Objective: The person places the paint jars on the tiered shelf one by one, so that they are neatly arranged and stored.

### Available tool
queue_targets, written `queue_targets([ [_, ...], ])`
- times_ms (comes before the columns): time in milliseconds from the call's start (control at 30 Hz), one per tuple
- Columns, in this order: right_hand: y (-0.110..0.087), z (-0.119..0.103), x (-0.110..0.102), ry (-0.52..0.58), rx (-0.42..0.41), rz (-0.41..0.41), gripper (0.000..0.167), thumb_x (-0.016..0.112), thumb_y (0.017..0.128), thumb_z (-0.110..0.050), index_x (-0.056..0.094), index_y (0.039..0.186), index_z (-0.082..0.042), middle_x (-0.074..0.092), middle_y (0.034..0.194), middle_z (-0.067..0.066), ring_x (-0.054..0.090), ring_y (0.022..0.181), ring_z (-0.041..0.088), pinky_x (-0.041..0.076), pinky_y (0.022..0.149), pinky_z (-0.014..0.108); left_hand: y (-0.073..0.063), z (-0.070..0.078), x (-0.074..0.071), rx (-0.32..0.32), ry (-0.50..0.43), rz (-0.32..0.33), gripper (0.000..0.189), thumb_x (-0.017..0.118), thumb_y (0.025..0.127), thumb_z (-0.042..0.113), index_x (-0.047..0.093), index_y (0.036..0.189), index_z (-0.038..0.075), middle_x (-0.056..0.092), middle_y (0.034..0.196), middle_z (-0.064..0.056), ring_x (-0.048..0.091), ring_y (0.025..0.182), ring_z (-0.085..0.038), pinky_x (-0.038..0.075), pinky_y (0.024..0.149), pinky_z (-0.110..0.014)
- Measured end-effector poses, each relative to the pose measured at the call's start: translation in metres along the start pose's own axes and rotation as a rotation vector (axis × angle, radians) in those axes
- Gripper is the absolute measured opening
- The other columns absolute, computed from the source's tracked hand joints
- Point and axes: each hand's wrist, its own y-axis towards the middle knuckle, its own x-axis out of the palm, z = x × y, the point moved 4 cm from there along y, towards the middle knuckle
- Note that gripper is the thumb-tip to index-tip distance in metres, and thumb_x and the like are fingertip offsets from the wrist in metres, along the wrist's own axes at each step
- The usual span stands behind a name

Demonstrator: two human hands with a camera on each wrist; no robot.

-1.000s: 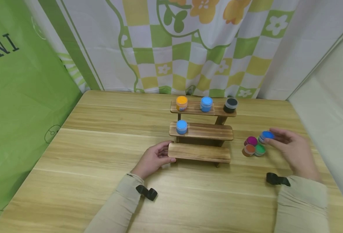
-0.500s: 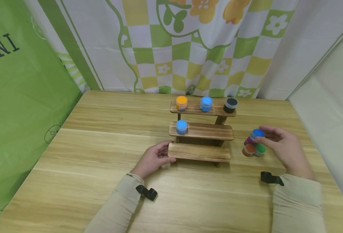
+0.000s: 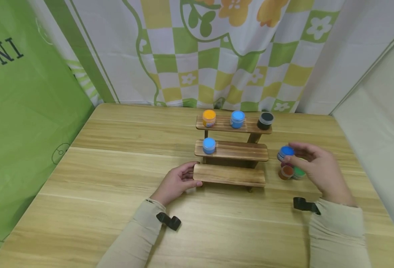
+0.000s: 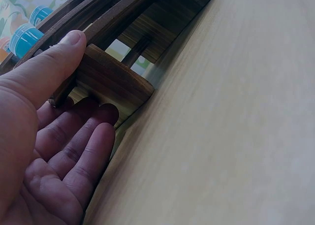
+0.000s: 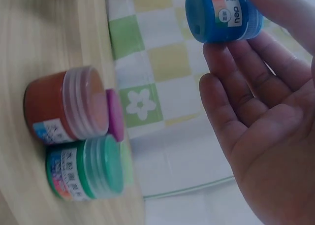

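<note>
In the head view, my right hand [image 3: 320, 167] pinches a dark blue paint jar [image 3: 286, 153] between thumb and fingers. The right wrist view has this blue jar [image 5: 219, 13] raised off the table, its label facing the camera. Below it cluster a brown jar [image 5: 54, 104], a green jar [image 5: 78, 168], a mostly hidden magenta jar [image 5: 115, 114] and a sliver of light green. My left hand [image 3: 176, 182] grips the left end of a three-tier wooden stand [image 3: 230, 175]. In the left wrist view its thumb [image 4: 64, 52] lies along the lowest step, fingers against the side.
Along the top step stand an orange jar [image 3: 208, 118], a light blue jar [image 3: 237, 119] and a black jar [image 3: 265, 121]. Another light blue jar [image 3: 208, 145] sits at the middle step's left end. A checkered curtain [image 3: 207, 63] hangs behind the wooden table [image 3: 116, 163].
My right hand has carried the dark blue jar leftward, from the right of the cluster to over the magenta jar. The left hand has stayed at the stand.
</note>
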Motion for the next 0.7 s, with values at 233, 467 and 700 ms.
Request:
queue_targets([
  [233,-0.003,-0.011,0.002,-0.001,0.007,-0.008,0.065,0.069,0.092,-0.052,0.056,0.143,-0.014,0.061,0.133,0.014,0.053,0.129,0.034,0.045,0.099,0.049,0.000,-0.001,0.000,0.000,-0.002,-0.002,0.071,0.083,0.084,0.016,0.051,0.147,0.010,0.066,0.125,-0.009,0.067,0.110,-0.024,0.057,0.091,-0.031],
  [467,-0.005,-0.020,0.003,0.017,-0.017,0.028,0.060,0.072,0.091,-0.048,0.060,0.139,-0.013,0.066,0.127,0.006,0.058,0.119,0.012,0.048,0.098,0.027,0.001,-0.002,0.000,0.004,-0.005,-0.003,0.071,0.083,0.084,0.015,0.051,0.147,0.010,0.066,0.125,-0.009,0.067,0.109,-0.024,0.058,0.090,-0.030],
  [700,-0.006,-0.030,0.008,0.053,-0.116,0.071,0.049,0.076,0.092,-0.032,0.064,0.132,-0.007,0.068,0.109,-0.011,0.060,0.095,-0.005,0.047,0.075,0.007,0.001,-0.002,0.000,0.002,-0.012,-0.006,0.071,0.083,0.084,0.016,0.050,0.147,0.009,0.066,0.126,-0.010,0.067,0.110,-0.024,0.057,0.091,-0.030],
])
